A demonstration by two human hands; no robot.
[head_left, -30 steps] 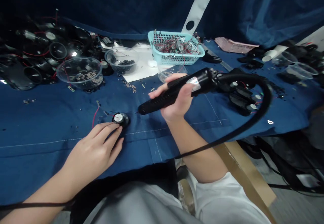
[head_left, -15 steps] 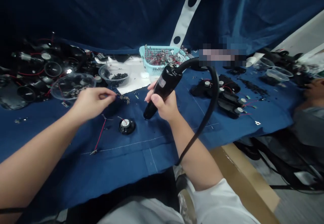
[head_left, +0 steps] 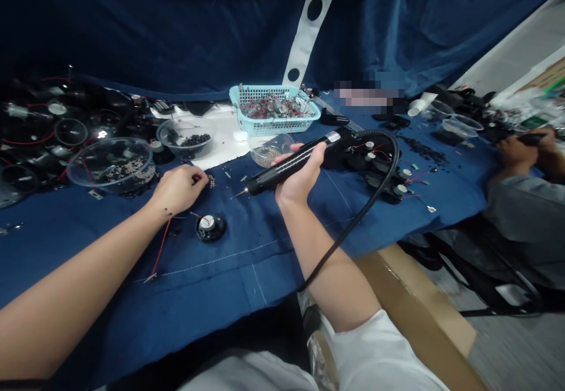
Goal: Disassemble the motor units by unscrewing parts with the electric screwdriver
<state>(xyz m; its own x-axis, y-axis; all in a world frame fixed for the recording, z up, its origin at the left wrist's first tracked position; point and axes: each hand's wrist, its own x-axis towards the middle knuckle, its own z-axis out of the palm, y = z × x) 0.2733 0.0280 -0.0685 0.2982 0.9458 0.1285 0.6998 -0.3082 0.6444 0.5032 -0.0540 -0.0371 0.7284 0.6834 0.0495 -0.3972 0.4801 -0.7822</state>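
My right hand point(head_left: 300, 182) is wrapped round a black electric screwdriver point(head_left: 293, 164), tilted so that its thin bit points down and left above the cloth. A thick black cable loops from its back end. My left hand point(head_left: 179, 189) is closed in a pinch beside a small pile of screws point(head_left: 212, 181); whatever its fingertips hold is too small to make out. Below the hands, a round black part with a white motor point(head_left: 207, 222) lies on the blue cloth. A red wire point(head_left: 163, 242) with a small board at its end lies to its left.
Clear bowls of small parts, one a tub of screws point(head_left: 110, 170), stand at the left and middle. A light blue basket point(head_left: 278, 126) of wired parts sits at the back. Black housings point(head_left: 384, 182) lie at right. Another person's hands point(head_left: 521, 149) work at the far right.
My right hand has swung the screwdriver from steeply downward to nearly level, uncovering its bit and a screw bowl behind. My left fingers have curled in closer by the screws. The view has shifted slightly.
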